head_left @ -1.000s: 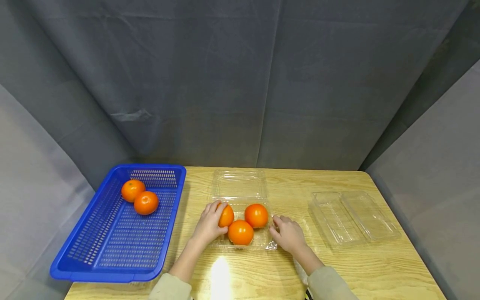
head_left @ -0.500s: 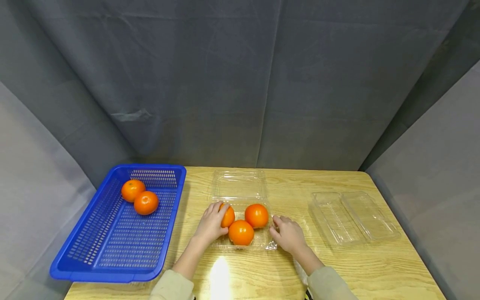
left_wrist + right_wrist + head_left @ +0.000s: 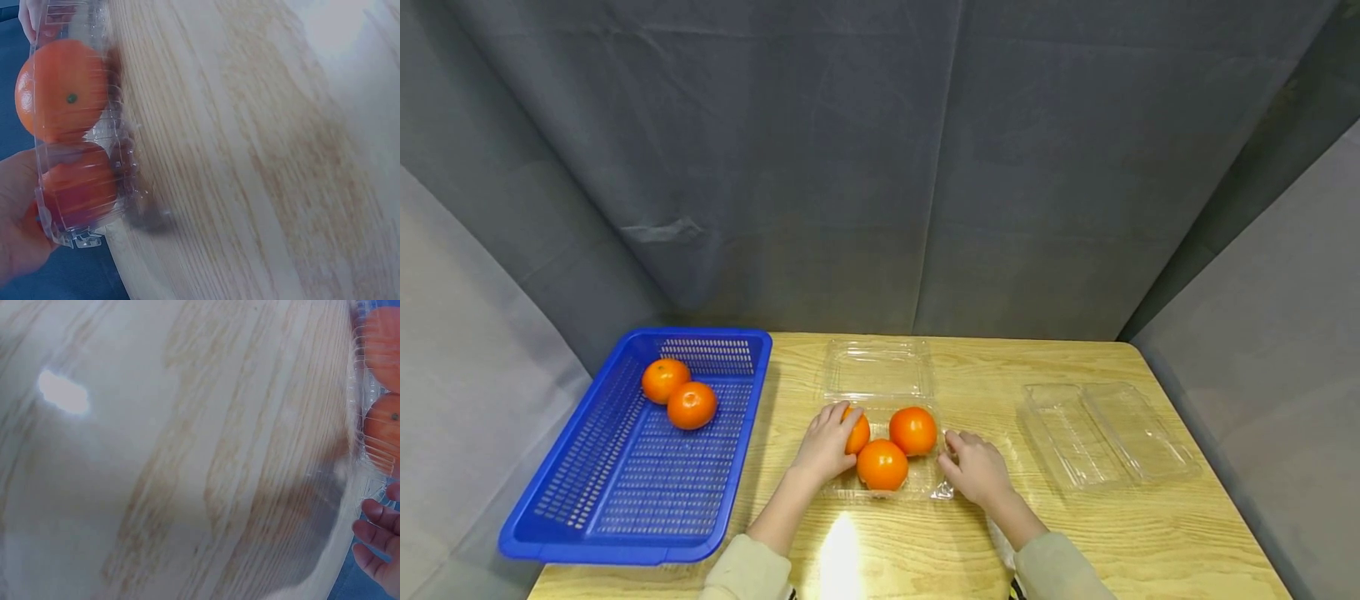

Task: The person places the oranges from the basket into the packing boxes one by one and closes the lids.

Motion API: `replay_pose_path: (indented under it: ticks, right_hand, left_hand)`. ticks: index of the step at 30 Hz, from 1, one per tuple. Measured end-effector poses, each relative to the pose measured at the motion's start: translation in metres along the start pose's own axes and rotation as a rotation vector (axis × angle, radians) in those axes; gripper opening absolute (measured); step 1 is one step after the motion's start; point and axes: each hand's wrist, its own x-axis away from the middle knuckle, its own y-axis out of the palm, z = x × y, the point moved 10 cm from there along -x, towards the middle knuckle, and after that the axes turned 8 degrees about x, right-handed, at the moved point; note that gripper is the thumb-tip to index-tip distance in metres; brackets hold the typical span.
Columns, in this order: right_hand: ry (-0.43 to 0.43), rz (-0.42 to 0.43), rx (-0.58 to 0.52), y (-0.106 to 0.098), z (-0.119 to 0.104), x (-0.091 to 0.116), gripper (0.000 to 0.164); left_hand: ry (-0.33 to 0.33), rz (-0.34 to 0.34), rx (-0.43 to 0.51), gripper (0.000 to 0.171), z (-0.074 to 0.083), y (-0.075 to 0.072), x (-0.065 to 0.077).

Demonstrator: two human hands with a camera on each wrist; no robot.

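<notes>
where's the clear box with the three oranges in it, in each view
Head: the clear box lies open, just below the picture's middle.
Left wrist: at the left, running from the top edge to below mid-height.
Right wrist: at the right edge, mostly in the upper half, cut off by the frame.
Shared landmark: the oranges inside it, seen through its wall in both wrist views.

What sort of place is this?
Likely a staged tabletop workspace, perhaps for recording: plain gray cloth hangs behind a wooden table, with a blue basket at its left end and an open clear container in the middle.
</notes>
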Motion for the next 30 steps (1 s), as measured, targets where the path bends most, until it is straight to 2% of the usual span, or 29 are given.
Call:
replay_pose_path:
  ticks: [12,17,21,24,27,30]
  right_hand:
    - [0.001,-0.01,0.007,0.001,0.0,0.0,0.022]
    - [-0.005,0.0,0.004,0.0,0.0,-0.001,0.019]
    - [-0.006,-0.001,0.0,0.0,0.0,-0.001,0.013]
    - [-0.003,-0.008,-0.001,0.001,0.0,-0.001,0.013]
    - [-0.001,-0.011,0.003,0.001,0.0,-0.001,0.016]
    - [0.001,-0.016,0.005,0.001,0.0,0.0,0.018]
  left_hand:
    - [0.015,-0.013,-0.01,0.076,0.001,0.002,0.0]
    - [0.014,-0.049,0.035,0.082,-0.001,0.001,0.0]
    - [0.018,-0.049,0.096,0.076,-0.003,-0.005,-0.003]
    - [0.02,0.012,0.159,0.065,-0.005,-0.015,-0.008]
    - [0.017,0.126,0.215,0.049,-0.01,-0.03,-0.012]
    - [-0.011,0.257,0.232,0.034,-0.02,-0.043,-0.017]
